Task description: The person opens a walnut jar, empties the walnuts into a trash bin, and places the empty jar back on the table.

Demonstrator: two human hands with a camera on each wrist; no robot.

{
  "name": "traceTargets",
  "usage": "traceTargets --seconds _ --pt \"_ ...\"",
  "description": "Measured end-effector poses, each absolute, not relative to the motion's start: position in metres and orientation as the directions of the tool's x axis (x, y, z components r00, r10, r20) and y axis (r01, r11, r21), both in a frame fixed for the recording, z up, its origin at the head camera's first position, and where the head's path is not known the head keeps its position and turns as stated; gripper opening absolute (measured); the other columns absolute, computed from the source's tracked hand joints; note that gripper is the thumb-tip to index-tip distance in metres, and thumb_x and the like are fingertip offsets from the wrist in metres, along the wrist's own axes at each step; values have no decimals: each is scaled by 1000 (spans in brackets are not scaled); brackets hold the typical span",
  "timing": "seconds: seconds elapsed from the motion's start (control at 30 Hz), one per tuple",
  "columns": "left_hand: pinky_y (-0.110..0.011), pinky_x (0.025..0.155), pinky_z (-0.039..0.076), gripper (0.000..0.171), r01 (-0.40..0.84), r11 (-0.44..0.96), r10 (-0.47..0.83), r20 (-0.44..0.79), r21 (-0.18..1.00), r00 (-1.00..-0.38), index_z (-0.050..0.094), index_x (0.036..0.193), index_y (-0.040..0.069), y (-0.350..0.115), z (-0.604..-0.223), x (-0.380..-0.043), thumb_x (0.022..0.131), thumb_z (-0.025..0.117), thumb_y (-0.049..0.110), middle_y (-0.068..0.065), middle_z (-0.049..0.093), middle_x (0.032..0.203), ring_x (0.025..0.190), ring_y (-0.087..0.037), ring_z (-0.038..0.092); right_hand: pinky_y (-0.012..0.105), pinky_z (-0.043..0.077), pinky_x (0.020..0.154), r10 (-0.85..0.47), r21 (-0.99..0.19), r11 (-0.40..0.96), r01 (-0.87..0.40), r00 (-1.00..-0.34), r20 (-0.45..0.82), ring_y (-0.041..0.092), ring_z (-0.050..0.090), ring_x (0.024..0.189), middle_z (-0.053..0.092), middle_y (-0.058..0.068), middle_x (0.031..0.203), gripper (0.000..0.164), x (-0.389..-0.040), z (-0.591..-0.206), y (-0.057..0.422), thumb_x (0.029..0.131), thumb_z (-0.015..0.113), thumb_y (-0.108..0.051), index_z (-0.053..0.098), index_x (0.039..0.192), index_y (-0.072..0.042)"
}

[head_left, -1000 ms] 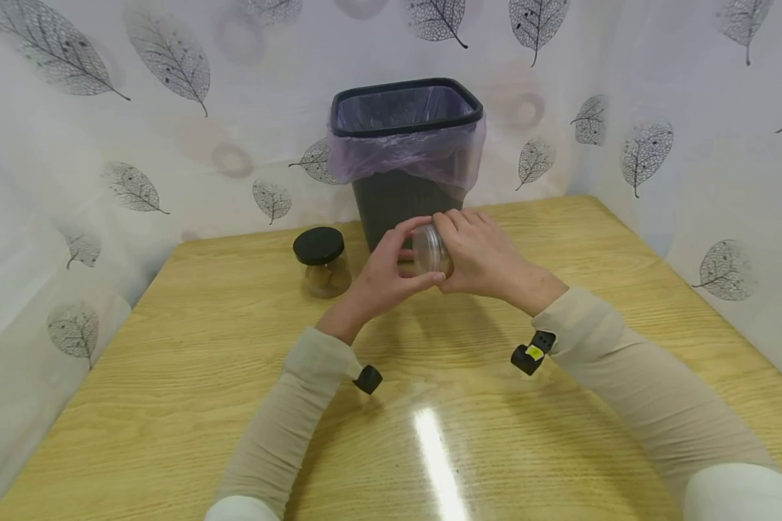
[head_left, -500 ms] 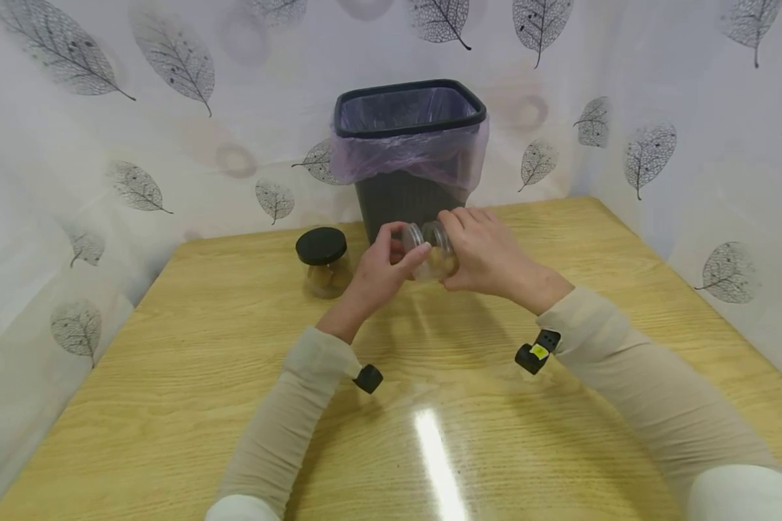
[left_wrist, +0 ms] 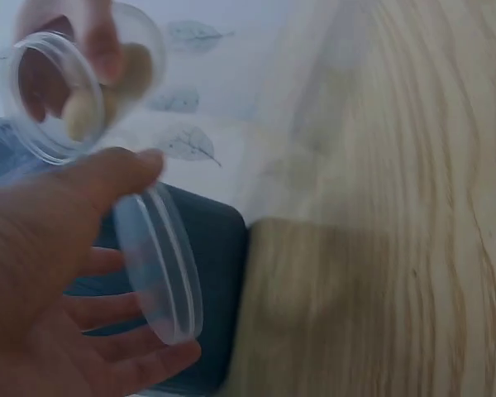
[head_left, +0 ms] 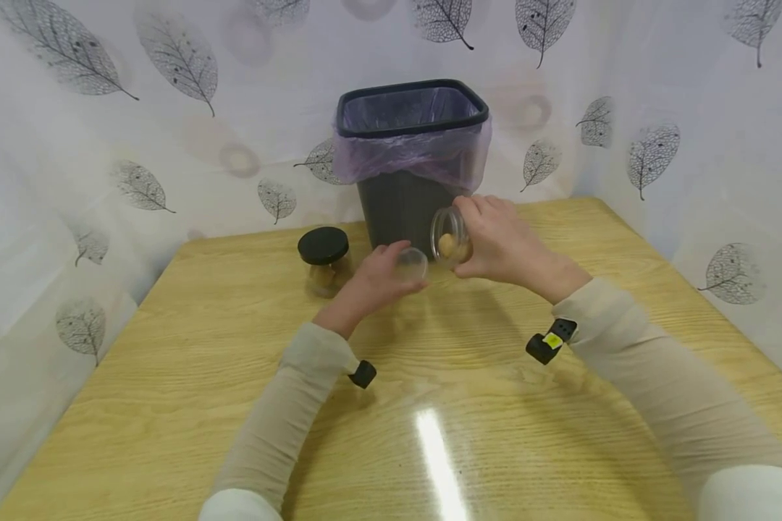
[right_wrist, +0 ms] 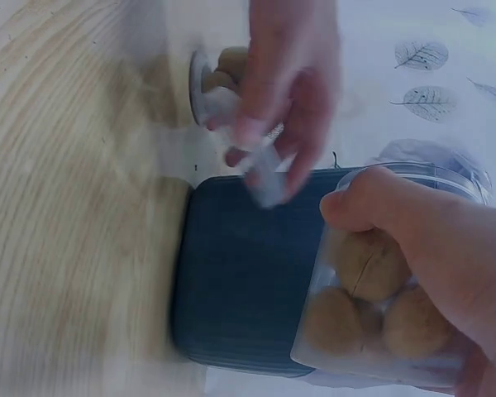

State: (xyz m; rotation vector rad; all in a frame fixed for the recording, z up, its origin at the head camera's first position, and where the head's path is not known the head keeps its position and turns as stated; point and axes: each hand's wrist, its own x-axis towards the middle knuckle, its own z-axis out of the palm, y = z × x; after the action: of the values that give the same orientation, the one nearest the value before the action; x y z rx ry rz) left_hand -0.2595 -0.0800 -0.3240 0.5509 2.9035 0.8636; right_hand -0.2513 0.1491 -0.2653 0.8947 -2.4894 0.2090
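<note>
My right hand (head_left: 498, 242) grips a clear plastic jar (head_left: 437, 230) tilted on its side, its uncovered mouth facing left. Several round tan nuts, which look like walnuts (right_wrist: 370, 263), lie inside; one shows a crack in the right wrist view. My left hand (head_left: 376, 278) holds the clear screw lid (left_wrist: 161, 263) between thumb and fingers, apart from the jar and a little lower to its left. Both hands are above the table, in front of the dark bin. Left of them stands a second jar (head_left: 324, 275) with a black lid (head_left: 323, 245) and similar brown contents.
A tall dark bin (head_left: 397, 210) with a purple plastic liner (head_left: 417, 155) folded over its rim stands at the back of the wooden table (head_left: 189, 376). Leaf-patterned sheeting (head_left: 234, 94) hangs close behind and along both sides.
The lid has come off the jar. My left hand has drawn it left and down, while my right hand has moved the jar slightly right and up.
</note>
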Motion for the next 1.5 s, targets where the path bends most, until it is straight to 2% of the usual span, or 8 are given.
traceTargets --seconds 0.13,0.3,0.53,0.73,0.97,1.3,1.43,1.5 --pt "-50 111 41 83 348 852 398 -52 392 -916 35 153 15 -80 -333 -264 86 74 45 -19 42 149 135 -38 45 54 50 81 -542 5 783 -622 -678 496 39 60 94 63 19 105 81 -253 -258 152 57 85 -33 51 120 4" --pt "-48 107 44 78 446 843 478 -41 302 -877 42 147 12 -82 -342 -263 84 78 42 -19 51 140 128 -37 52 53 50 81 -525 -22 790 -613 -695 491 38 61 94 63 20 105 82 -254 -251 154 59 84 -34 51 122 5" --pt "-43 116 37 83 507 812 540 -41 289 -841 37 149 5 -87 -349 -259 86 77 39 -20 46 148 137 -35 45 52 50 80 -511 -45 797 -602 -712 481 38 60 94 63 20 104 81 -254 -244 157 61 84 -34 50 123 4" --pt "-45 118 34 87 523 804 555 -40 283 -831 34 152 3 -90 -349 -258 86 76 41 -20 42 152 141 -36 41 52 50 83 -497 -64 805 -590 -728 472 38 59 97 62 21 108 84 -254 -237 158 61 86 -35 49 126 5" --pt "-47 117 35 84 406 850 431 1 336 -902 29 157 14 -97 -315 -259 91 67 51 -16 39 156 144 -33 38 55 49 89 -472 -79 821 -566 -749 465 42 58 103 60 25 115 87 -254 -223 162 63 87 -34 48 129 7" --pt "-47 110 43 79 314 770 273 158 555 -949 29 156 11 -132 -257 -257 96 57 53 -14 51 147 134 -30 51 58 48 90 -453 -120 827 -549 -778 436 42 56 103 58 26 115 86 -258 -200 166 67 84 -32 45 132 8" --pt "-48 109 43 76 260 777 164 215 573 -963 28 156 8 -144 -237 -260 98 51 52 -15 51 147 133 -32 51 60 49 90 -420 -150 843 -516 -808 414 44 56 106 56 27 122 92 -261 -188 170 68 85 -35 42 137 7" --pt "-49 113 39 76 251 790 130 248 560 -960 27 156 6 -147 -226 -262 99 47 53 -17 47 150 138 -33 46 61 49 91 -394 -171 854 -491 -827 402 45 55 107 55 28 124 94 -262 -181 172 69 85 -36 40 139 6"
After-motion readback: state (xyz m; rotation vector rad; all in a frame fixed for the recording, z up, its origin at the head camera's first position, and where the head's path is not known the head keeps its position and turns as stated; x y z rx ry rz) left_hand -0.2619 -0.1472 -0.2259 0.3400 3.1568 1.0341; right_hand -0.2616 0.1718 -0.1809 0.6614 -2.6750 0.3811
